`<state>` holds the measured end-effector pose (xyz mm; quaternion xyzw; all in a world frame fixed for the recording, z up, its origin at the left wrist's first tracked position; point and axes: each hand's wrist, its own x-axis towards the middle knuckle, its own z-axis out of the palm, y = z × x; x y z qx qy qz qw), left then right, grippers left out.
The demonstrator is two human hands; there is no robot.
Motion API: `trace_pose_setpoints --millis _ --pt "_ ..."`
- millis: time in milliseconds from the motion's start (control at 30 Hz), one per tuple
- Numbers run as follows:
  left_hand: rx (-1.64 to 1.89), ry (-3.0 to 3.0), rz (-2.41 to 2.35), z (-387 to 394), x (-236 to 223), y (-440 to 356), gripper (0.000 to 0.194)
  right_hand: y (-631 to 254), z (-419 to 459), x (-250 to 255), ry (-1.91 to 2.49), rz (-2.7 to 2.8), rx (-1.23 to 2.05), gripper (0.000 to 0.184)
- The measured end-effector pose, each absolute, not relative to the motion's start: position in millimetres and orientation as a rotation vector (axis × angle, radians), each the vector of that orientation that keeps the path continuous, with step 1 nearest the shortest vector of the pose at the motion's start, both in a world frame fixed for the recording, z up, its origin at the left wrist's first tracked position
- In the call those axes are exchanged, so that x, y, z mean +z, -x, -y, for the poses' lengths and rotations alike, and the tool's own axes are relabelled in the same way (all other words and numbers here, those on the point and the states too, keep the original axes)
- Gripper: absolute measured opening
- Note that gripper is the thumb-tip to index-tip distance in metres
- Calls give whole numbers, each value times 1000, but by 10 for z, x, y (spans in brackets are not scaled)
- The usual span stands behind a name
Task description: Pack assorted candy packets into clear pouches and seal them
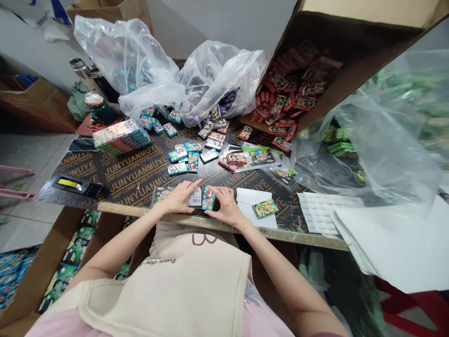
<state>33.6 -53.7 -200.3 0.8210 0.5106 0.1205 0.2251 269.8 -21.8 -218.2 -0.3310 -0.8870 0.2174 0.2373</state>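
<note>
My right hand (225, 205) has a small blue candy-style box (208, 198) between its thumb and fingers, close to the table's front edge. Just left of it, my left hand (179, 197) lies with thumb and index finger spread over a flat printed plastic pouch (162, 194). A white barcode patch (195, 197) shows between the two hands. Beyond my hands lie several loose blue boxes (192, 161). A green printed packet (265, 208) rests on white paper (245, 195) to the right of my right hand.
Clear plastic bags (220, 65) with blue and purple boxes stand at the back. A tilted carton (351, 42) holds many red boxes (280, 103). A wrapped stack (121, 135), a dark jar (100, 108) and a black box cutter (79, 186) are left. Label sheets (317, 213) lie right.
</note>
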Motion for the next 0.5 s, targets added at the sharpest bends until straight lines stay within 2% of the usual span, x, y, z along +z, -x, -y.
trace_pose_setpoints --millis 267,500 --pt "524 -2142 -1370 533 -1904 -277 117 -2680 107 -2092 757 2375 716 71" --pt "514 -2121 -1304 498 -1881 -325 117 -2744 11 -2128 694 2410 751 81"
